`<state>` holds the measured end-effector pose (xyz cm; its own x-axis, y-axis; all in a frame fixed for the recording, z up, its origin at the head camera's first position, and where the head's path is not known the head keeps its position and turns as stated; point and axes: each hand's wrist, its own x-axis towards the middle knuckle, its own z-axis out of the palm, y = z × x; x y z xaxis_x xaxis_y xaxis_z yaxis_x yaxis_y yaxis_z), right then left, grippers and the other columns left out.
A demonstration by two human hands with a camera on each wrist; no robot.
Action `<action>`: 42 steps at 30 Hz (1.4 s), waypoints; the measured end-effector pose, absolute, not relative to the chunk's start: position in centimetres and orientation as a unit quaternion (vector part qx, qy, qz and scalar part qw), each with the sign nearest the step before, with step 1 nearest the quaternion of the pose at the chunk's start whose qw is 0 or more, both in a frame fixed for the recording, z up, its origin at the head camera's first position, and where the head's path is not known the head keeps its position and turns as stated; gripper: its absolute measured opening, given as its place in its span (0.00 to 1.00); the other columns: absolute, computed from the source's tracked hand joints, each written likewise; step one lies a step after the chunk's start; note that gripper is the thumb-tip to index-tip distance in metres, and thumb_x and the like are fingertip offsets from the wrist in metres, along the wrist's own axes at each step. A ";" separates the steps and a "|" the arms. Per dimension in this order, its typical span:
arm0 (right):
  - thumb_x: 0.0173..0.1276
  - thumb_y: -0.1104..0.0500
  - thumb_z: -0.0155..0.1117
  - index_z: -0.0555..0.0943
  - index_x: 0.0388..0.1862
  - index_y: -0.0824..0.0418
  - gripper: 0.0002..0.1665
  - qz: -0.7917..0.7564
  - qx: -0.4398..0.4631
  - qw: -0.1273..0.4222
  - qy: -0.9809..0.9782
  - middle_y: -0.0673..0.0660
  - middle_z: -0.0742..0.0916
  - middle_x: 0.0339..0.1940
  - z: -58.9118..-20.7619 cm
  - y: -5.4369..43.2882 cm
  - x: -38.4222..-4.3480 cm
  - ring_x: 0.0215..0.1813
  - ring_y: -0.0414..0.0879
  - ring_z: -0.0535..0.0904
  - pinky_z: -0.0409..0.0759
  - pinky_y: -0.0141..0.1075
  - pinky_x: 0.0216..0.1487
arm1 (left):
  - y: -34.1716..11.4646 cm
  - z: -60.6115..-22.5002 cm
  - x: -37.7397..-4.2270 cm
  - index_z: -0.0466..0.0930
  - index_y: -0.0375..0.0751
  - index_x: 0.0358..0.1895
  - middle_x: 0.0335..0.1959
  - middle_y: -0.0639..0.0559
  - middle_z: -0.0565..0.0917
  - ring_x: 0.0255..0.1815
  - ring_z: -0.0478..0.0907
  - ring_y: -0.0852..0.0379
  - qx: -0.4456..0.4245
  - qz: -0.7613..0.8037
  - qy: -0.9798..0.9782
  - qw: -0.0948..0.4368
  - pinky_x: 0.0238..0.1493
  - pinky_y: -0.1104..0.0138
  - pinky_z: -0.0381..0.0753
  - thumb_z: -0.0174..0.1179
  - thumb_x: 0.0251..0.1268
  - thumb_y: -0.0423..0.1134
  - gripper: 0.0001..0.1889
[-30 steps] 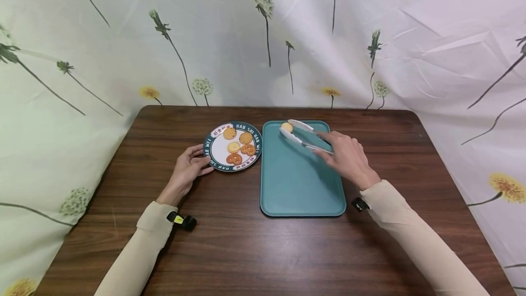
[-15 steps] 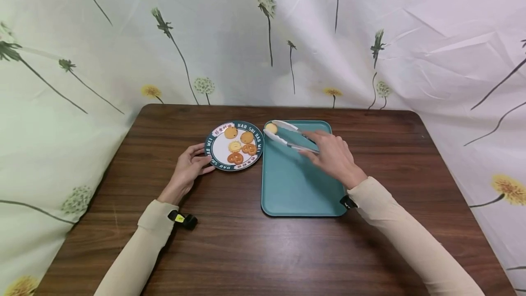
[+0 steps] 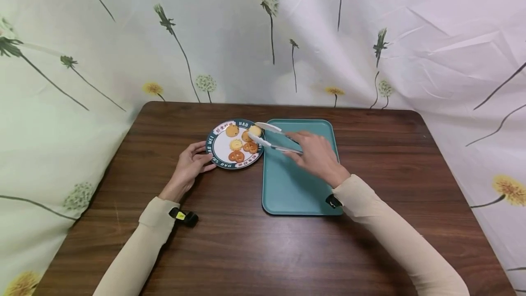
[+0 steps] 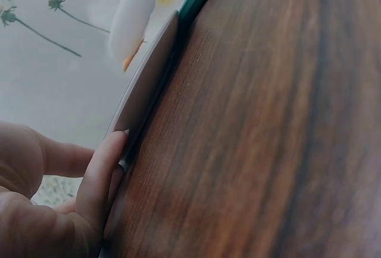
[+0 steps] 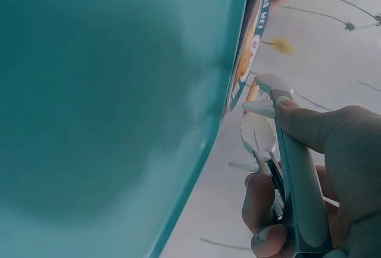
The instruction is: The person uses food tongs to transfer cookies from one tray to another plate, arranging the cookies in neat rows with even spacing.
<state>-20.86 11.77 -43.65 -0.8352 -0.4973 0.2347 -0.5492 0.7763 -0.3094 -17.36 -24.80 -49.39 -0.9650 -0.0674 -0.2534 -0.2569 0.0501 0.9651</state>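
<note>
My left hand [image 3: 191, 168] holds the left rim of a round white plate [image 3: 211, 140] with a dark green lettered border. On the plate lie pretzel-shaped cookies [image 3: 236, 156], a flower-shaped yellow cookie [image 3: 236, 145] and round brown cookies [image 3: 232, 130]. My right hand [image 3: 318, 154] grips white-tipped metal tongs [image 3: 260, 140], reaching left over the plate's right side. Between the tong tips is a pale round cookie [image 3: 255, 130], partly covering a brown one. In the right wrist view, thumb and fingers wrap the tongs' handle [image 5: 303, 186], and the held cookie [image 5: 252, 94] shows edge-on.
A teal rectangular tray [image 3: 296, 191] lies right of the plate, its left edge close to the plate's rim. Both stand on a dark wooden table [image 3: 230, 250]. A floral cloth [image 3: 230, 35] hangs behind the table's back edge.
My right hand has carried the pale round cookie in the tongs leftward, from over the tray's back left corner to over the plate. My left hand has stayed on the plate's rim.
</note>
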 end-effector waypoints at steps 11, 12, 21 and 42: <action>0.73 0.39 0.69 0.80 0.71 0.48 0.32 0.190 0.293 0.063 -0.935 0.56 0.89 0.61 -43.9 9.0 -20.9 0.23 0.44 0.74 0.68 0.33 0.15 | -25.0 -49.5 -17.5 0.54 0.35 0.81 0.76 0.34 0.61 0.50 0.80 0.65 -0.116 0.675 0.725 0.070 0.51 0.73 0.91 0.53 0.80 0.29 0.32; 0.72 0.39 0.69 0.80 0.71 0.48 0.32 0.192 0.295 0.061 -0.934 0.56 0.89 0.60 -43.9 8.8 -20.9 0.23 0.44 0.74 0.68 0.33 0.15 | -25.0 -49.5 -17.4 0.54 0.35 0.81 0.76 0.34 0.61 0.50 0.80 0.65 -0.117 0.676 0.724 0.071 0.51 0.73 0.91 0.54 0.80 0.29 0.32; 0.74 0.40 0.68 0.79 0.72 0.48 0.32 0.197 0.315 0.046 -0.927 0.57 0.87 0.63 -44.0 7.4 -20.9 0.21 0.43 0.74 0.66 0.32 0.15 | -25.0 -49.4 -17.4 0.53 0.35 0.82 0.73 0.35 0.63 0.48 0.81 0.66 -0.120 0.681 0.718 0.071 0.51 0.72 0.92 0.54 0.79 0.29 0.33; 0.74 0.39 0.67 0.77 0.74 0.48 0.33 0.178 0.336 0.034 -0.924 0.57 0.87 0.65 -44.8 4.5 -21.1 0.30 0.46 0.84 0.73 0.33 0.16 | -24.9 -49.3 -17.5 0.53 0.34 0.82 0.76 0.33 0.61 0.49 0.81 0.66 -0.113 0.678 0.723 0.075 0.52 0.73 0.91 0.53 0.80 0.29 0.32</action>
<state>-21.09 4.53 -44.84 -0.7726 -0.6082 0.1822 -0.6324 0.7115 -0.3064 -17.46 -24.93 -49.26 -0.9635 -0.0614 -0.2607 -0.2641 0.0552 0.9629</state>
